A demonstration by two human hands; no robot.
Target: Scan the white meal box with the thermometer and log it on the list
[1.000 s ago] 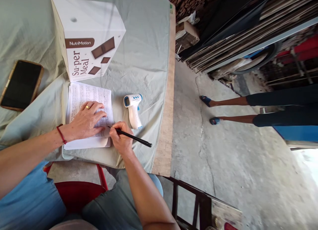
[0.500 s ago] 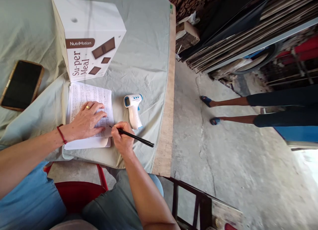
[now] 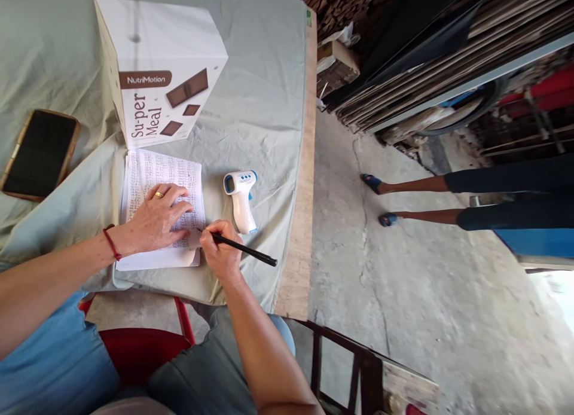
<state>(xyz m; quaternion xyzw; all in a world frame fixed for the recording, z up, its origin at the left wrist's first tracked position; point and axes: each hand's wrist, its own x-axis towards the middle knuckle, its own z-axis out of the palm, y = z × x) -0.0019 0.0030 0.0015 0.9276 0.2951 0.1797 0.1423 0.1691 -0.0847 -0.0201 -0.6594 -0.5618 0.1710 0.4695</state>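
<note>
My left hand (image 3: 161, 217) lies with fingers spread on a stack of paper (image 3: 156, 258) whose top sheet is covered in rows of small handwriting. A black pen (image 3: 246, 249) is pinched in my right hand (image 3: 222, 250), its tip at the right edge of the sheet and its back end pointing right, over the cloth. Just beyond that hand lies a white and blue infrared thermometer (image 3: 243, 203). Behind the paper stands a white box (image 3: 165, 92) printed "NutriMotion Su-per Meal".
A dark phone (image 3: 41, 153) lies at left on the grey-green tablecloth (image 3: 260, 74). Bare wood (image 3: 296, 253) shows along the table's right edge. A person's legs in dark trousers (image 3: 506, 191) and sandals stand on the concrete floor. My legs are by a red stool (image 3: 139, 349).
The pen's back end has shifted very slightly to the left. Both hands, the paper and the other things on the table stay in place.
</note>
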